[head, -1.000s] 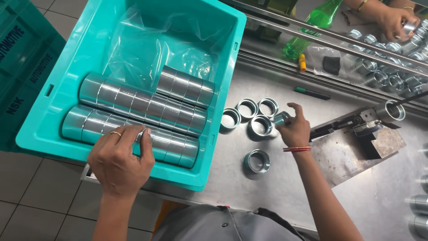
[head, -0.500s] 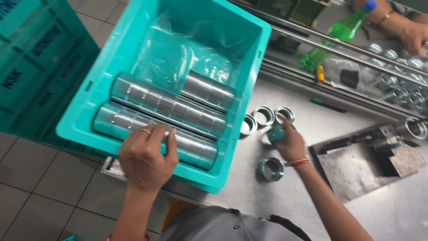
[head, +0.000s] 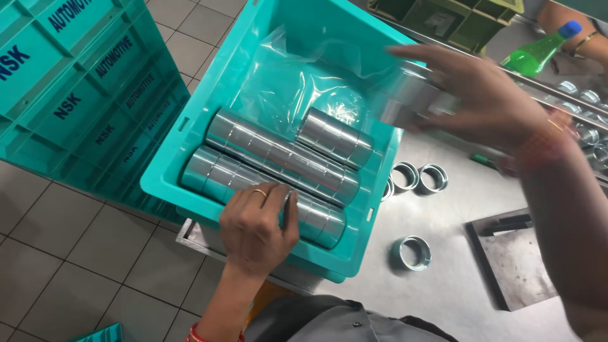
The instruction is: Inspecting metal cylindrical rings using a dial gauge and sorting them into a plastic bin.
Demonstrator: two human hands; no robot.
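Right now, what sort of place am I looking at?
Probably a factory packing bench: a teal crate holds rows of metal rings, loose rings lie on a steel table, with more crates stacked nearby.

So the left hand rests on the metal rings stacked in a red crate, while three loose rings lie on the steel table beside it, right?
Not quite: the crate is turquoise, not red, as the head view shows. The rest holds: the left hand rests on the rows of metal rings inside it, and three loose rings lie on the steel table beside it.
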